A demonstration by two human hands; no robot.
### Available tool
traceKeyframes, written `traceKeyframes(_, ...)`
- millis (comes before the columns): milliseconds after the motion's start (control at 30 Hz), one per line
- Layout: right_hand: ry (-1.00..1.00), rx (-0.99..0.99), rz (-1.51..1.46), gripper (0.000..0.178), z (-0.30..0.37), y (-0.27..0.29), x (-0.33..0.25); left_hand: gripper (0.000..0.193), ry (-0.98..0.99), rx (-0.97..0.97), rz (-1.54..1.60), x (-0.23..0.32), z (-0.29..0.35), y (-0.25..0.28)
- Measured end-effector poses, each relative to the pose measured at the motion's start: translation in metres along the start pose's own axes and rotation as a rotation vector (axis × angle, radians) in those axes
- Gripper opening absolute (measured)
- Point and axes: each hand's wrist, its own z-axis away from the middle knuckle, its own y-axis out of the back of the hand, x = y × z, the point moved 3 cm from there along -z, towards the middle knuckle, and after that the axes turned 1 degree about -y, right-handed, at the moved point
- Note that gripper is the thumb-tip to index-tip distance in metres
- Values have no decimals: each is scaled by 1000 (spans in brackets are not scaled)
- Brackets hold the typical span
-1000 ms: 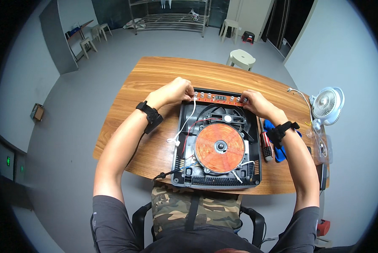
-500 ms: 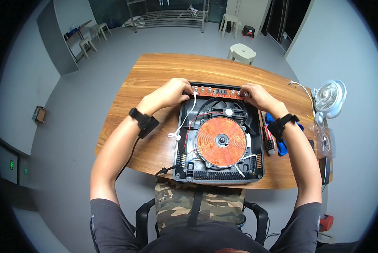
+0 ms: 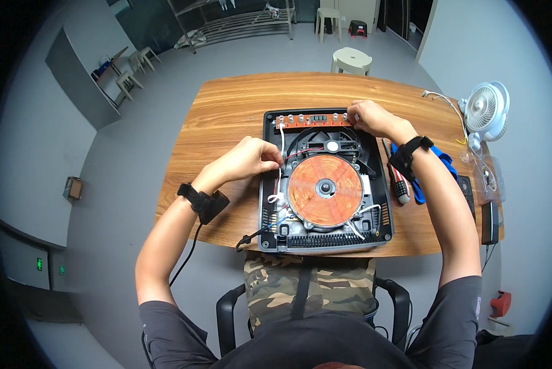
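Wood-grain table (image 3: 226, 104) in a grey-floored room, and from where I'm standing somebody's got an opened-up black casing (image 3: 385, 212) sitting on it, right at the near edge in front of their lap.

Left hand (image 3: 251, 161) is over the casing's left side, thumb and fingertips pinched together on a thin white cable (image 3: 282, 142). That cable runs up to the left end of an orange circuit board (image 3: 300, 122), and its loose lower part bunches up just below the fingers. Right hand (image 3: 374, 117) is at the other end of that board, fingers curled in and touching it; can't tell if they're actually gripping or just resting there. The board lies across the far end of the casing, little dark display near its middle.

Moving out a bit: black fan (image 3: 332, 146) below the board, then a big round copper coil (image 3: 306, 190) nearer the person, with a dark cord (image 3: 251, 237) poking out the near left corner. Both wrists have black straps on.

Right of the casing there's a red-and-black handled tool (image 3: 400, 183), with something blue (image 3: 443, 158) lying beside it partly under the forearm. Way over by the table's right edge: small white fan (image 3: 485, 104), clear plastic box (image 3: 491, 184). Pale stool (image 3: 351, 58) past the far edge.
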Motion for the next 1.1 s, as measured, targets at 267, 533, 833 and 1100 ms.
traceKeyframes(267, 28, -7, 17, 17, -3, -4, 5, 18, 49, 46, -97, -5, -9, -7)
traceKeyframes(533, 47, 33, -16, 17, -4, -8, 10, 17, 74, -17, -153, -2, -8, 2)
traceKeyframes(833, 28, 20, -23, 16, -4, -8, 9, 16, 102, -38, -181, -1, -11, -1)
traceKeyframes(1100, 30, 28, 22, 16, -3, -6, 5, 16, 68, -98, -247, 2, -17, 1)
